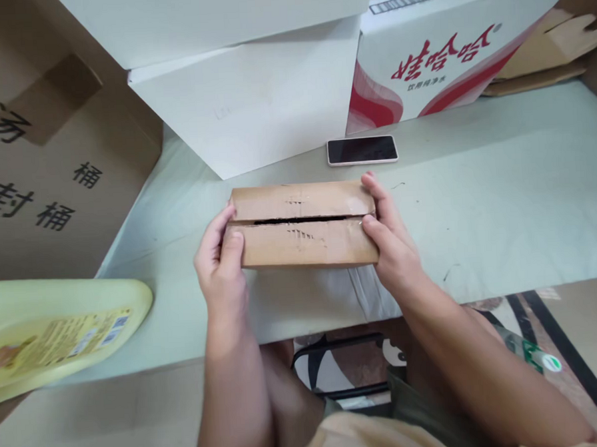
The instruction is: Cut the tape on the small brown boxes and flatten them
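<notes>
A small brown cardboard box [303, 226] lies on the pale table [502, 199] in front of me, its two top flaps folded down with a dark slit between them. My left hand [220, 261] grips the box's left end, thumb pressed on the near flap. My right hand [392, 238] grips the right end, fingers curled over the flap edges.
A phone [362, 150] lies face up just behind the box. White cartons [251, 92] and a red-printed white carton [444, 49] stand at the back. A large brown carton [49, 150] fills the left. A yellow plastic container [58, 329] lies at the near left edge.
</notes>
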{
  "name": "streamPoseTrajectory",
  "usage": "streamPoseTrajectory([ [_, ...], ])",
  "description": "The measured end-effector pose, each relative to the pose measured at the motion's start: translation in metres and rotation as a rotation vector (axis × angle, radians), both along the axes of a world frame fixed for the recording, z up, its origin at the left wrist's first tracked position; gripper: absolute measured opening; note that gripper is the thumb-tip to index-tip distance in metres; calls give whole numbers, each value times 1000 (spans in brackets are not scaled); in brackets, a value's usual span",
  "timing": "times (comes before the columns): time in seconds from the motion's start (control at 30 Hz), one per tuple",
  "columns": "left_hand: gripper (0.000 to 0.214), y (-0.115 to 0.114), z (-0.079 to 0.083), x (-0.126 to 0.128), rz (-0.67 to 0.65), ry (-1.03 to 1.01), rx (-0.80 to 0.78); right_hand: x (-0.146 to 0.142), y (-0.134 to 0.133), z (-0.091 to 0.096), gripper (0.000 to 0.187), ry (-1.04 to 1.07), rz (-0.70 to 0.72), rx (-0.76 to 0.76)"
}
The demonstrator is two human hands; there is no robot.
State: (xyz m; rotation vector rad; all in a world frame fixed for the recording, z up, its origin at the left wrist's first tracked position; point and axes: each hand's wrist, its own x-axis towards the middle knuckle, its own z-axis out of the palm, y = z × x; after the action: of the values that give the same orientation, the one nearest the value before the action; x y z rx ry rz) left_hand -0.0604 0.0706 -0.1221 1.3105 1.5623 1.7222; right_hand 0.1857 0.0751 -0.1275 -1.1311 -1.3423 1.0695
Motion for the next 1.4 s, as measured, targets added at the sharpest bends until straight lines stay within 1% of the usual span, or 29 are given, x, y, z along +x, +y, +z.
streamPoseTrajectory([
  [0.07, 27, 1, 0, 1, -4, 7, 9, -1, 1, 3, 40, -2, -20, -5],
  [0.13, 23, 1, 0, 2, -5, 12, 24, -3, 1, 6, 29, -1, -40, 16],
  [0.27, 19, 1, 3, 5, 41, 6, 8, -3, 1, 8, 25, -2, -49, 56],
  [0.37, 19, 3, 3, 9, 83, -27, 3, -2, 2, 5, 24, -4, -33, 56],
  [0.43, 20, 6, 2, 8, 109, -67, 11, -1, 2, 0, 31, 18, -17, 69],
  [0.5, 18, 10, 2, 3, 164, -137, 9, 0, 3, -7, 46, 70, -6, 66],
  [0.6, 17, 15, 2, -13, 289, -313, -20, 1, 6, -17, 71, 90, 13, -25],
  [0.67, 17, 18, 2, -24, 354, -443, -45, 1, 6, -20, 81, 94, 124, -108],
  [0.73, 16, 20, 1, -30, 378, -555, -63, 1, 4, -18, 85, 141, 291, -113],
  [0.77, 16, 20, 0, -31, 369, -598, -73, 1, 1, -15, 85, 147, 352, -72],
  [0.8, 16, 19, -1, -30, 352, -631, -86, 1, -1, -12, 83, 122, 375, -6],
  [0.87, 18, 17, -2, -25, 307, -658, -130, 2, -6, -4, 78, -9, 332, 154],
  [0.93, 22, 15, -3, -16, 244, -641, -186, 2, -8, 3, 72, -154, 282, 280],
  [1.0, 30, 14, -3, -7, 152, -628, -236, 2, -8, 6, 68, -230, 306, 371],
  [1.07, 41, 14, -3, -1, 59, -636, -283, 1, -6, 5, 69, -257, 346, 419],
  [1.13, 50, 14, -4, 2, 2, -641, -335, 0, -5, 4, 64, -268, 323, 425],
  [1.2, 61, 15, -6, 1, -60, -619, -380, -2, -5, 4, 57, -271, 250, 407],
  [1.27, 73, 14, -10, -1, -174, -566, -428, -3, -8, 7, 56, -249, 172, 362],
  [1.3, 75, 13, -11, -1, -229, -526, -447, -3, -9, 9, 58, -227, 143, 326],
  [1.33, 73, 12, -12, -1, -267, -482, -460, -3, -10, 10, 61, -201, 122, 286],
  [1.4, 61, 9, -13, -1, -320, -406, -516, -2, -10, 13, 62, -149, 97, 218],
])
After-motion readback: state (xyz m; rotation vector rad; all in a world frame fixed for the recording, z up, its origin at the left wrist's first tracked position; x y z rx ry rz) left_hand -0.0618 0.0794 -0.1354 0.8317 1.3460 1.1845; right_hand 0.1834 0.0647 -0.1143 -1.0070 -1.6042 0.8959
